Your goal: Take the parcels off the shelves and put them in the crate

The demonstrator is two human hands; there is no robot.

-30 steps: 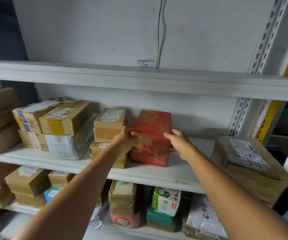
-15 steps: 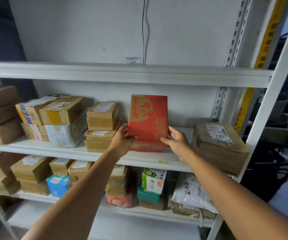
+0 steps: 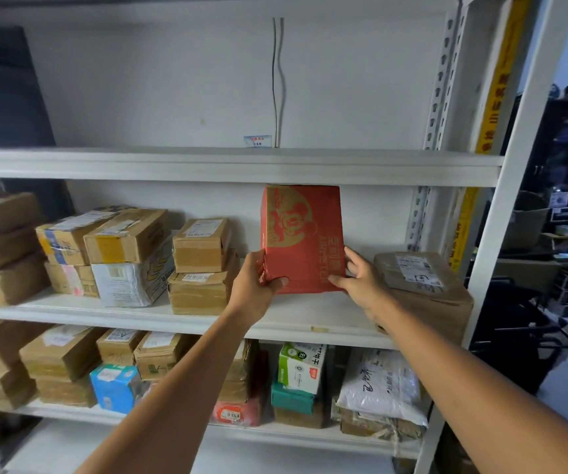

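Observation:
A red parcel with gold print stands upright, lifted off the middle shelf and held between both hands. My left hand grips its lower left corner, thumb across the front. My right hand grips its lower right edge. Two stacked brown parcels stand just left of it on the same shelf. A flat brown parcel lies to its right. The crate is out of view.
More brown boxes crowd the middle shelf's left part. The lower shelf holds several boxes, a blue box, a green-white box and a white bag. The upper shelf hangs just above the red parcel. A white upright bounds the right side.
Both hands have tipped the red parcel upright and raised it off the shelf, moving it slightly right. The view has pulled back from the shelving.

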